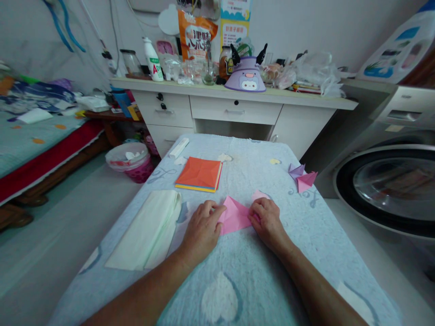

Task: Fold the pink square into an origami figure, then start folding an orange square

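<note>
A pink sheet of origami paper (234, 216), partly folded with a peak at its far side, is between my two hands over the cloth. My left hand (205, 225) pinches its left edge between thumb and fingers. On the opposite edge, my right hand (266, 219) has its fingers closed on the paper, and the fingertips hide that corner. Beyond the hands lies a stack of square coloured paper (199, 173), orange on top. Two small folded paper pieces, one purple (297, 171) and one pink (306, 181), rest at the right edge.
Pale folded sheets (146, 231) lie left of my left arm on the patterned tablecloth (265, 280). A white narrow box (179, 148) is at the far left corner. Behind stands a white cabinet (234, 111); a washing machine (390, 181) is at right, a pink bin (137, 167) at left.
</note>
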### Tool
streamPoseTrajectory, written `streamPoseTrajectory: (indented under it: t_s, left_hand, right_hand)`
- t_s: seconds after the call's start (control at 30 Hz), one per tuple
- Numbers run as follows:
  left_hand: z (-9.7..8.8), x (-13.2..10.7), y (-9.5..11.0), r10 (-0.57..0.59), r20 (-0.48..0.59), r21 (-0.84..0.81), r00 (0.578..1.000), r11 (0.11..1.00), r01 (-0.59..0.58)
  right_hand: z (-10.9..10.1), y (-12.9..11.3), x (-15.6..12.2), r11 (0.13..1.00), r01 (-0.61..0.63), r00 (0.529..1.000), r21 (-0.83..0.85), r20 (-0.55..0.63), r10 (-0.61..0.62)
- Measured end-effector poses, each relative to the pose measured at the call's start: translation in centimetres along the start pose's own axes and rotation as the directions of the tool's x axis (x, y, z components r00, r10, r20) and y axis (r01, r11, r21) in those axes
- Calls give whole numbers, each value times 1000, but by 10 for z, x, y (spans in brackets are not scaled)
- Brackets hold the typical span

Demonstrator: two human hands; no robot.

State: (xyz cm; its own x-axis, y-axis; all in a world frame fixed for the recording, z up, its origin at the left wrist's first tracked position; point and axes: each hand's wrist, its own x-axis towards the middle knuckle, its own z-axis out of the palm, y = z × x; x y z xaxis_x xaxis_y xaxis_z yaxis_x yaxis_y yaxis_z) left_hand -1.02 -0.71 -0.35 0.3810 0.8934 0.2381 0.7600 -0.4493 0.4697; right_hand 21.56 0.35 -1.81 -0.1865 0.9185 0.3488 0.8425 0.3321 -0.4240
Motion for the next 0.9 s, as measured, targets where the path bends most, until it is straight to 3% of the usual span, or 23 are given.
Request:
streamPoseTrajectory:
  t_s: [0.2, 0.47, 0.7, 0.9]
  left_hand:
    - [-3, -3, 13, 92, 4, 114, 996, 989, -92]
    - [-1, -2, 20, 57, 9, 160, 998, 985, -58]
    - [3, -4, 12, -30, -55, 83, 998, 996, 34]
    - [2, -2, -4, -47, -28, 56, 998, 997, 49]
  right_hand:
    - [-1, -15, -3, 993, 18, 999, -120, 40, -14]
    - [3, -27, -7, 976, -6, 999, -218, 48, 16]
    - [4, -27, -8, 977, -24, 999, -211, 22, 29]
    - [1, -13, -7, 978, -71, 997, -195, 15, 75]
